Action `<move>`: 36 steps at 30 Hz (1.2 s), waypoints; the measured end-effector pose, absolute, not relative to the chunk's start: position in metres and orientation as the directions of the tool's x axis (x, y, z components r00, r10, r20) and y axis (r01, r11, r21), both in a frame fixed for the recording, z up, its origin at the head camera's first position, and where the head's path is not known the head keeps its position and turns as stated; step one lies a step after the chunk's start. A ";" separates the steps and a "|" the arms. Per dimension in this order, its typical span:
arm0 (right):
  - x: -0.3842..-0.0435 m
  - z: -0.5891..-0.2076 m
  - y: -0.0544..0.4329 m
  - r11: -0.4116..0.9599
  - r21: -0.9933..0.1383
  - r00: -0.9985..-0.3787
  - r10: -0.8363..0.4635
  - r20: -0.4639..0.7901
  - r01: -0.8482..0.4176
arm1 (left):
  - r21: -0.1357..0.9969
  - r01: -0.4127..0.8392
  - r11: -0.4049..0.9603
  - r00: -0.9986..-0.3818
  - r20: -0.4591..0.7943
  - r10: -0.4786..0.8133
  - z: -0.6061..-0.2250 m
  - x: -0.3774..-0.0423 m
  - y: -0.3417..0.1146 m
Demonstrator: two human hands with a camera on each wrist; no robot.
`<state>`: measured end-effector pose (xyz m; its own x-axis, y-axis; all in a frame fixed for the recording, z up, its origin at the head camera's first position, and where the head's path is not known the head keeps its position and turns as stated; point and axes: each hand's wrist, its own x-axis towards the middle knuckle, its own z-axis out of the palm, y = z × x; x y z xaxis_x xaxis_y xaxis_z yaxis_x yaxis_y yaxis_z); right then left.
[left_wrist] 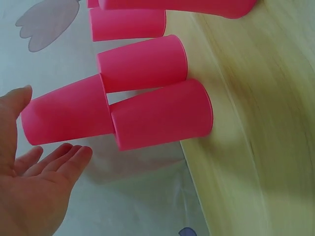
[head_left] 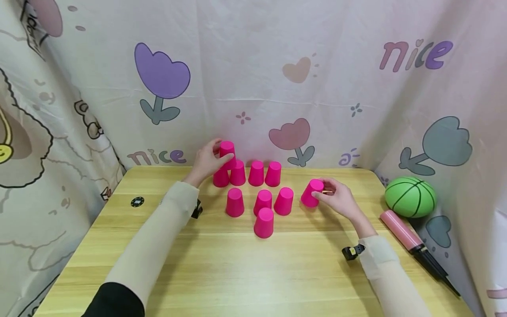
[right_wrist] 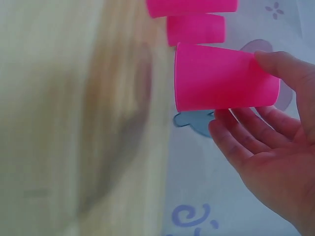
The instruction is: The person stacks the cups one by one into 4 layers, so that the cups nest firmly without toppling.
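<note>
In the head view my left hand (head_left: 207,162) is around an upside-down pink cup (head_left: 227,149) that sits on two others at the back left. In the left wrist view the thumb is beside the top of this stacked cup (left_wrist: 66,110), with the fingers (left_wrist: 74,162) just off its other side. My right hand (head_left: 338,198) holds another pink cup (head_left: 312,193), slightly tilted, above the table on the right. The right wrist view shows thumb and fingertips on opposite sides of that held cup (right_wrist: 221,78).
Between the hands, several more upside-down pink cups stand, including a front one (head_left: 264,223) and a back one (head_left: 256,173). A round black chip (head_left: 137,201) lies on the left of the wooden table (head_left: 222,273). At right are a green ball (head_left: 410,197) and a pink-and-black pump (head_left: 402,230).
</note>
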<state>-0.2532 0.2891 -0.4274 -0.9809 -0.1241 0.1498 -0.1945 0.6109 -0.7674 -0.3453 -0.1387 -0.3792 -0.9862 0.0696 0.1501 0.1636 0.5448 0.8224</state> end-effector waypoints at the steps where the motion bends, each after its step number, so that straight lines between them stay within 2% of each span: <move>1: -0.255 -0.424 0.287 0.609 -0.769 -0.981 -0.125 0.150 -0.195 | 0.824 0.164 0.542 -0.986 0.147 0.076 -0.379 -0.344 -0.140; 6: -0.265 -0.409 0.274 0.597 -0.774 -0.977 -0.133 0.165 -0.212 | 0.837 0.163 0.522 -0.987 0.141 0.082 -0.380 -0.336 -0.150; 15: -0.283 -0.388 0.253 0.561 -0.794 -0.972 -0.146 0.186 -0.236 | 0.843 0.249 0.477 -0.968 0.238 0.084 -0.380 -0.308 -0.161; 19: -0.292 -0.384 0.244 0.553 -0.798 -0.971 -0.147 0.190 -0.240 | 0.837 0.249 0.486 -0.968 0.229 0.101 -0.381 -0.292 -0.161; 26: -0.303 -0.375 0.224 0.545 -0.800 -0.968 -0.159 0.194 -0.250 | 0.832 0.259 0.491 -0.965 0.201 0.168 -0.395 -0.271 -0.155; 36: -0.319 -0.367 0.198 0.532 -0.792 -0.954 -0.186 0.236 -0.300 | 0.833 0.298 0.467 -0.942 0.177 0.286 -0.425 -0.260 -0.148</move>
